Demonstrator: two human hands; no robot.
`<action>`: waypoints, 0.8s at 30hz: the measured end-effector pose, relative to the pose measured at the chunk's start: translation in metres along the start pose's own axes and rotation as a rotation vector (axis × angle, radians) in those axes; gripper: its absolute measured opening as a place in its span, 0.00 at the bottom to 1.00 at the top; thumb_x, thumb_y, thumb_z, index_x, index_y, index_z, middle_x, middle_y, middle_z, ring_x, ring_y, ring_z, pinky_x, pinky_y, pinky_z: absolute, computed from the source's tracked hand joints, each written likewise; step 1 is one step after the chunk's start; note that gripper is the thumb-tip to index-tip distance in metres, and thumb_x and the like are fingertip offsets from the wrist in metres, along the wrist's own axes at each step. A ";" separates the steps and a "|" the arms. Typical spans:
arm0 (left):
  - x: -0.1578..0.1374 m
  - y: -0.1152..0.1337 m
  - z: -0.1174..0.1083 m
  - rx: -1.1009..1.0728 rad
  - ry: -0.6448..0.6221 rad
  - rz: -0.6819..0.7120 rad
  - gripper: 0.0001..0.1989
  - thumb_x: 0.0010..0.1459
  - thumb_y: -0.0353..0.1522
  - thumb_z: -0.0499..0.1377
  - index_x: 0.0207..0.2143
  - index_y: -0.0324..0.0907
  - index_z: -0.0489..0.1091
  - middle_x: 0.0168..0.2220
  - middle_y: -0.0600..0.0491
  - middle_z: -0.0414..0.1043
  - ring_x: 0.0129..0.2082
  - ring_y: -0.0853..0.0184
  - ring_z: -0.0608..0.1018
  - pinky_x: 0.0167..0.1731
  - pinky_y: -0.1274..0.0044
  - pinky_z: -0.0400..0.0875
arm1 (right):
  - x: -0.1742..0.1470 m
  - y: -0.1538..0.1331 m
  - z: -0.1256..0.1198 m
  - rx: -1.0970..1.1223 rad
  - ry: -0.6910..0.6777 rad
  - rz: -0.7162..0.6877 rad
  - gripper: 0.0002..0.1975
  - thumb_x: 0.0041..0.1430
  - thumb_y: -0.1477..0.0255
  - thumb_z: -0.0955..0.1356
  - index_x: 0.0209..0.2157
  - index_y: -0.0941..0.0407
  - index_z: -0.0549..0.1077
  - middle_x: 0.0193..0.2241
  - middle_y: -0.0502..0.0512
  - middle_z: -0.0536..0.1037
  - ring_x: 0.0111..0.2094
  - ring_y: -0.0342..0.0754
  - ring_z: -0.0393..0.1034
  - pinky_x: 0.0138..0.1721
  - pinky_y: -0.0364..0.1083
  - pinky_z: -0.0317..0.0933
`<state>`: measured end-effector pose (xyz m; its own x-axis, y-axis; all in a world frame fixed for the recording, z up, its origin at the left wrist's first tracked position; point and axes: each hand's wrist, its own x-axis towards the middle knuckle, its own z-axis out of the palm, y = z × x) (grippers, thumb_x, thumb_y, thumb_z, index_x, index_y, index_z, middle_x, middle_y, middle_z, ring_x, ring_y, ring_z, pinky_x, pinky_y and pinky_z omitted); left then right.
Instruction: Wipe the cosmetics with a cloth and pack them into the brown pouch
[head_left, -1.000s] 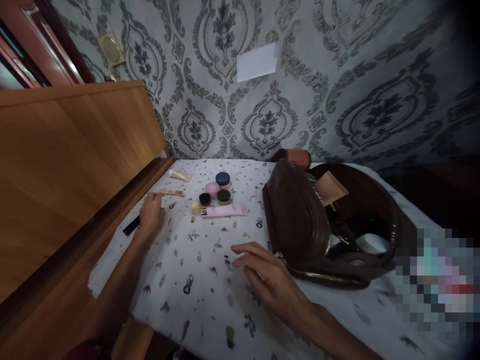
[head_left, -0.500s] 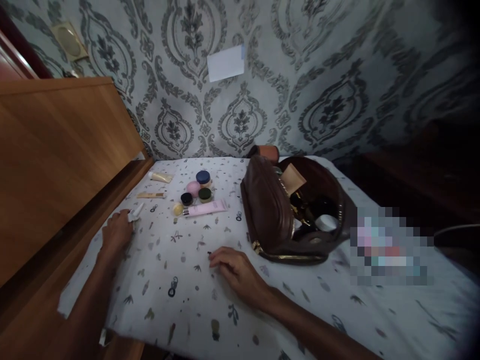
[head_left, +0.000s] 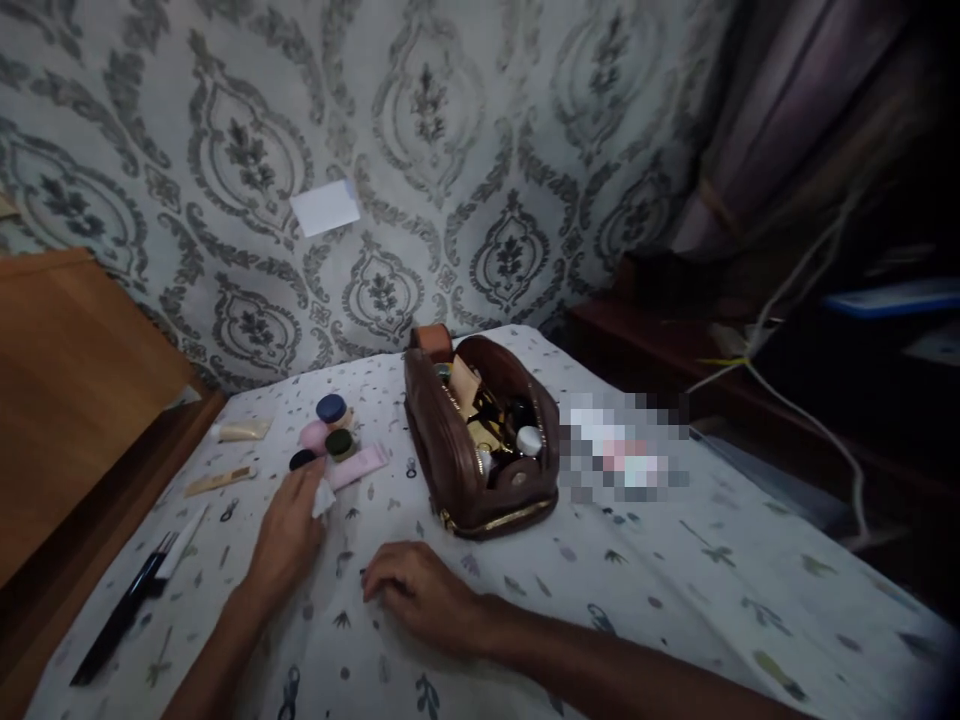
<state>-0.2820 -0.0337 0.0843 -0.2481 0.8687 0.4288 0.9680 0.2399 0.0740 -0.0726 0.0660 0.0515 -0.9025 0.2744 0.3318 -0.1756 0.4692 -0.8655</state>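
My left hand is closed on a crumpled white tissue, part of which sticks out beside the fingers. Its fingertips are by a black-lidded jar, partly covering it. Around that jar stand a pink round container, a blue-lidded jar and a dark green-lidded jar. A pink tube lies beside them. My right hand rests on the patterned cloth, fingers loosely bent and holding nothing I can see. In front of it stands a brown toiletry bag, unzipped and filled with cosmetics.
At the left lie a beige tube, a flat tan stick, a black pen-like tube and a white slim one. A wooden panel borders that side. A brown roll-like object sits behind the bag. A blurred patch covers something at the right.
My left hand has moved right, from the cloth's left edge to the jars, uncovering the black tube. The view has turned right. My right hand stays on the cloth.
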 end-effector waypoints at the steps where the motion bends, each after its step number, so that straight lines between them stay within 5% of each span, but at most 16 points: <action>1: 0.007 0.005 0.008 0.019 -0.020 0.031 0.36 0.50 0.19 0.48 0.62 0.42 0.54 0.58 0.43 0.64 0.59 0.55 0.67 0.57 0.63 0.65 | 0.000 0.000 0.000 -0.010 -0.004 -0.006 0.16 0.48 0.86 0.62 0.31 0.57 0.78 0.33 0.53 0.81 0.37 0.46 0.76 0.44 0.44 0.66; 8: 0.033 0.023 0.023 0.293 -0.170 0.008 0.29 0.55 0.24 0.55 0.60 0.38 0.59 0.48 0.41 0.71 0.46 0.52 0.73 0.45 0.63 0.69 | 0.001 0.008 0.002 -0.080 -0.018 -0.060 0.15 0.50 0.86 0.63 0.32 0.58 0.78 0.33 0.54 0.81 0.37 0.46 0.75 0.45 0.43 0.66; 16: 0.027 0.019 0.021 0.304 -0.139 0.016 0.18 0.58 0.26 0.55 0.52 0.40 0.67 0.43 0.44 0.72 0.44 0.54 0.74 0.43 0.67 0.69 | 0.002 0.010 0.002 -0.044 0.028 -0.041 0.14 0.51 0.86 0.63 0.32 0.57 0.76 0.32 0.53 0.80 0.37 0.46 0.74 0.45 0.44 0.65; 24: 0.022 0.026 0.009 0.071 -0.093 -0.126 0.09 0.60 0.30 0.49 0.33 0.41 0.69 0.33 0.47 0.72 0.36 0.57 0.74 0.37 0.70 0.66 | 0.003 0.001 -0.008 0.084 0.286 0.203 0.24 0.56 0.82 0.62 0.55 0.58 0.63 0.45 0.60 0.74 0.37 0.47 0.70 0.44 0.48 0.66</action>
<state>-0.2623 -0.0047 0.0874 -0.3726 0.8654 0.3351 0.9248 0.3762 0.0570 -0.0725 0.0742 0.0553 -0.7778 0.5843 0.2316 -0.0468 0.3136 -0.9484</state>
